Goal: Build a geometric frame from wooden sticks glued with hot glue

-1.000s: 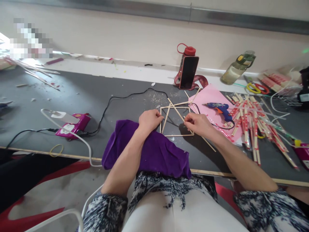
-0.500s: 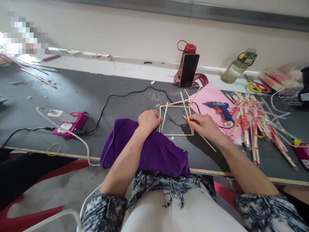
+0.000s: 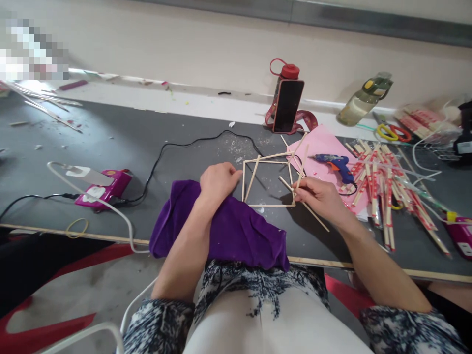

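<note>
My right hand (image 3: 317,197) pinches a thin wooden chopstick (image 3: 304,161), which points up and slightly right from the fingertips. That hand is at the right side of a four-sided frame (image 3: 271,205) of joined chopsticks, lying on the grey table. Another chopstick (image 3: 252,178) slants up inside the frame's left side. Loosely curled, my left hand (image 3: 220,185) rests just left of the frame, with nothing visible in its fingers. Under the left forearm lies a purple cloth (image 3: 247,236). One more loose chopstick (image 3: 316,217) sticks out below my right hand.
A blue glue gun (image 3: 334,164) lies on pink paper (image 3: 316,140). Right of it are several wrapped chopsticks (image 3: 391,182) and scissors (image 3: 393,132). A phone (image 3: 289,105) leans on a red-capped bottle (image 3: 290,71). A black cable (image 3: 165,147) runs to a purple power strip (image 3: 106,189).
My left hand has drawn a little left, away from the frame. My right hand has shifted slightly right, and its chopstick now tilts right instead of left.
</note>
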`<state>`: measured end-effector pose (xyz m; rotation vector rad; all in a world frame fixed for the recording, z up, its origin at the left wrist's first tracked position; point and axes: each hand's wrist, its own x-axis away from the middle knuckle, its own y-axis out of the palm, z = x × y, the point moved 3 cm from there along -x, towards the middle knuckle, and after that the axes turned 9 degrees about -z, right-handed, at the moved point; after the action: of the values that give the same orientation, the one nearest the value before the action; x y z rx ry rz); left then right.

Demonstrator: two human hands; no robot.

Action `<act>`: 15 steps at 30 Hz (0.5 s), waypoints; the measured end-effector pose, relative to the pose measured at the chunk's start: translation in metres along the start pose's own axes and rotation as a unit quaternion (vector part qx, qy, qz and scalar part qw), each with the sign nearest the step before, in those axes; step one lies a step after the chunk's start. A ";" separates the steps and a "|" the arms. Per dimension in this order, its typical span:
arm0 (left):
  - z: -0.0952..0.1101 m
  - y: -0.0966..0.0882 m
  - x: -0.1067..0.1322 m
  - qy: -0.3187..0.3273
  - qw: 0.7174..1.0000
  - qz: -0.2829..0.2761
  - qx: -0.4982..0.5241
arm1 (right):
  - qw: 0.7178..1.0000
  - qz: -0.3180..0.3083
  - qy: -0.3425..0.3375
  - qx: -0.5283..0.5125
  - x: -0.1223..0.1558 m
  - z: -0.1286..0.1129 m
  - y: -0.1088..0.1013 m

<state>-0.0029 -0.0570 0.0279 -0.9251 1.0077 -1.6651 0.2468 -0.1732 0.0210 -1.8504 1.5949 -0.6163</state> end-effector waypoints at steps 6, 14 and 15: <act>0.055 -0.005 0.073 0.196 0.977 0.007 0.088 | 0.994 0.039 0.036 -0.095 0.003 0.012 0.003; 0.091 0.047 0.058 0.263 0.951 -0.164 0.012 | 0.971 0.120 0.086 -0.189 0.004 0.020 0.000; 0.091 0.048 0.053 0.264 0.950 -0.163 0.030 | 0.966 0.130 0.090 -0.204 0.004 0.021 -0.001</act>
<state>0.0813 -0.1361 0.0241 -0.6356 1.1877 -2.2853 0.2629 -0.1734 0.0063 -1.8572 2.1741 -0.3636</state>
